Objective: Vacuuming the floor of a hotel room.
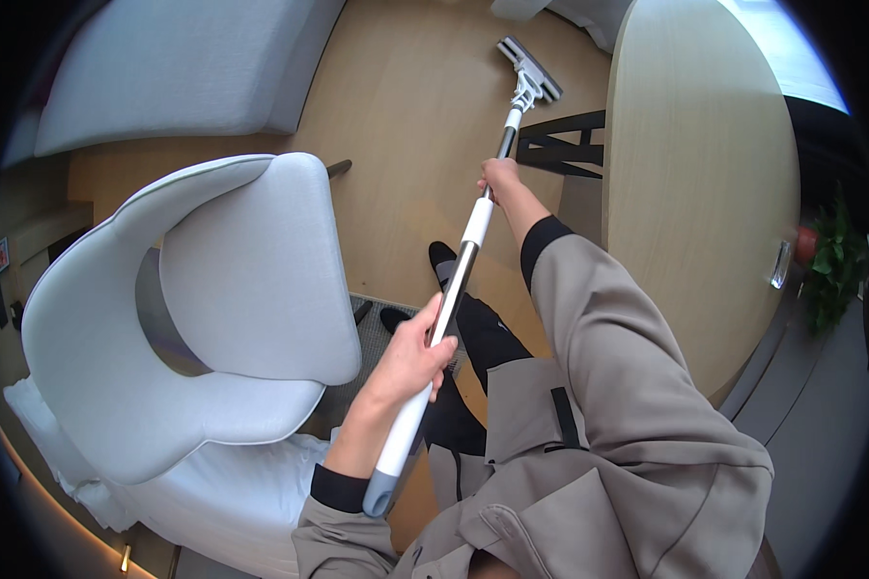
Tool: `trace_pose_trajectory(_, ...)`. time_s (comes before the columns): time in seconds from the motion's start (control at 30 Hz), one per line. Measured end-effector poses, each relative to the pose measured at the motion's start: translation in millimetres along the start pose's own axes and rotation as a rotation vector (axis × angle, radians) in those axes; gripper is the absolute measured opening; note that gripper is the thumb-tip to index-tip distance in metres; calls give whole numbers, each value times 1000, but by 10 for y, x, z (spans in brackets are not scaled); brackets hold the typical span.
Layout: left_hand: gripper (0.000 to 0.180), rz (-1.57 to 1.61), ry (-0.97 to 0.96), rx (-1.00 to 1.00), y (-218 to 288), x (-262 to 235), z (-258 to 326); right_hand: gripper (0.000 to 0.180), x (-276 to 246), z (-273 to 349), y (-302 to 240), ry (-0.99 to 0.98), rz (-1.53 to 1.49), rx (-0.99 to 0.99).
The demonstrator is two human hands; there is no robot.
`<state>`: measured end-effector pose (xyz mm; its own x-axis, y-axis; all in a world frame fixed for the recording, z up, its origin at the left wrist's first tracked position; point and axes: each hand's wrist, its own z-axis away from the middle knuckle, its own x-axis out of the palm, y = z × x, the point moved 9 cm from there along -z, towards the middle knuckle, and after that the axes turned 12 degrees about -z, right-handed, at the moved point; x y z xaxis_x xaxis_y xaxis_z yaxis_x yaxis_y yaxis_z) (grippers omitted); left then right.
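Observation:
I hold a long mop [468, 241] with a white and silver handle in both hands. My left hand [410, 357] grips the white lower part of the handle near its grey end cap. Farther down the shaft, my right hand [500, 179] is closed around the pole, arm stretched forward. The flat grey mop head [529, 68] rests on the wooden floor [406, 106] ahead of me. My dark shoes show below the handle.
A light grey armchair [232, 299] stands close on my left. A round wooden table [705, 164] with a black base fills the right side. A grey sofa [174, 68] lies at the far left, a potted plant [830, 261] at the right edge.

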<state>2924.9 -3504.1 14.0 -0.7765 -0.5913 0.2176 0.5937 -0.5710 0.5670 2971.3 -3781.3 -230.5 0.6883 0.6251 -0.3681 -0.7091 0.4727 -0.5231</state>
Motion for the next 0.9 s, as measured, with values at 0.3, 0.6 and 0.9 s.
trace_pose_trajectory(0.3,69,85,159,-201,-863,265,1211,17,422,977,1029,-154,63,154)
trace_pose_trajectory(0.6,71,424,317,-216,-1140,885,2509,29,106,2515,1572,-352,170,296)
trace_pose_trajectory(0.9,73,232,138,-44,-141,266,587,28,445,840,60,-199,-62,-84)
